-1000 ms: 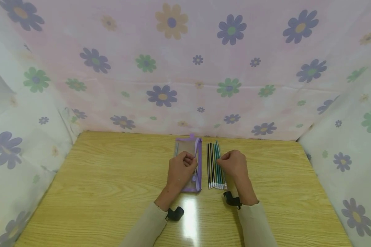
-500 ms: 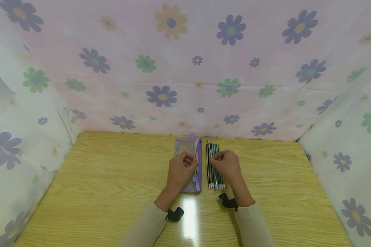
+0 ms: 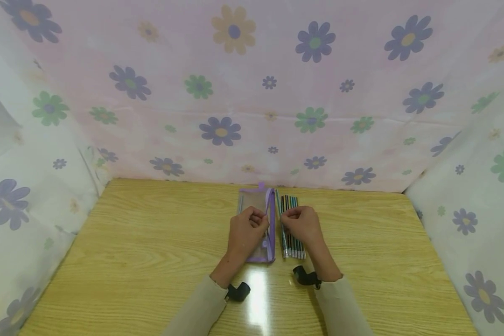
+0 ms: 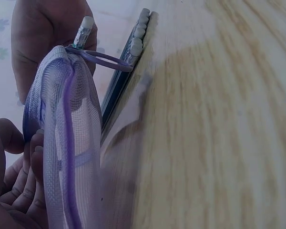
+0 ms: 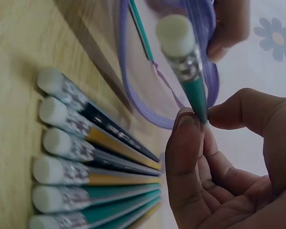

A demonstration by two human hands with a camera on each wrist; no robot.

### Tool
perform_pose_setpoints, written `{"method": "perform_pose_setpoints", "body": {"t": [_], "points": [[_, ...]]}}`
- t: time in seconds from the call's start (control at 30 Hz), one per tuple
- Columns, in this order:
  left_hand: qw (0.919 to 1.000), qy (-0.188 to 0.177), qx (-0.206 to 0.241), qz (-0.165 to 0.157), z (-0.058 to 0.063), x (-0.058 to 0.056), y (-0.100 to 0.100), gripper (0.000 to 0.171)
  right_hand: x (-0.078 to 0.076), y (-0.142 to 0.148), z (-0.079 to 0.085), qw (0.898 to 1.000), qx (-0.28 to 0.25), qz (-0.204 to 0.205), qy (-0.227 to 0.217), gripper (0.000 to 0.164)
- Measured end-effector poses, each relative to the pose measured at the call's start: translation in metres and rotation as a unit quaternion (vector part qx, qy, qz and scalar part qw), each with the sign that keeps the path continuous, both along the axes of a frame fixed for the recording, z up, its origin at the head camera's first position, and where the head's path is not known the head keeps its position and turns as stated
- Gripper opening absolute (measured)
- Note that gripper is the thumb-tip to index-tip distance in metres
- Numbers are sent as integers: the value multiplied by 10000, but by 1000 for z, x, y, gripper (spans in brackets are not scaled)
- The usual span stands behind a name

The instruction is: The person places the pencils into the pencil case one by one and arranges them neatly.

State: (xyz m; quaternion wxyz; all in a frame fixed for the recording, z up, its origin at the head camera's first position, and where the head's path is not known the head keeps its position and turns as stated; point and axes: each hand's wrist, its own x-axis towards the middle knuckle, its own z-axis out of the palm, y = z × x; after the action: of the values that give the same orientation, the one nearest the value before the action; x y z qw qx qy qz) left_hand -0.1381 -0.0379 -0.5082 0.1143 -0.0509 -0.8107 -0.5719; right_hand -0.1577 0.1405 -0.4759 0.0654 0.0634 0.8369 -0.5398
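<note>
**Pinching one teal pencil (image 5: 196, 93) beside one purple pouch (image 3: 272, 224)**

With the right hand (image 3: 302, 224), gripping the teal pencil between thumb and fingers. With the left hand (image 3: 245, 233), well apart from the other, pinching the purple pouch by its unzipped right side. Raised above the tabletop (image 3: 151, 233), over the left edge of a row of pencils (image 3: 295, 247) and just right of the purple pouch. Pointing near to far along its length, eraser end near, far end leaning slightly left. In that row, showing six white erasers (image 5: 57, 140) to the right wrist view; full number unclear. Through the mesh, showing at least one further pencil (image 5: 140, 31).
</note>
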Motion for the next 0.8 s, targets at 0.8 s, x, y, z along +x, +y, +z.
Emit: {"method": "perform_pose_setpoints", "body": {"t": [0.8], "points": [[9997,-158,148,-150,0,1,1,4,3,-19,-10,9966,-803,-169,-57,17]]}}
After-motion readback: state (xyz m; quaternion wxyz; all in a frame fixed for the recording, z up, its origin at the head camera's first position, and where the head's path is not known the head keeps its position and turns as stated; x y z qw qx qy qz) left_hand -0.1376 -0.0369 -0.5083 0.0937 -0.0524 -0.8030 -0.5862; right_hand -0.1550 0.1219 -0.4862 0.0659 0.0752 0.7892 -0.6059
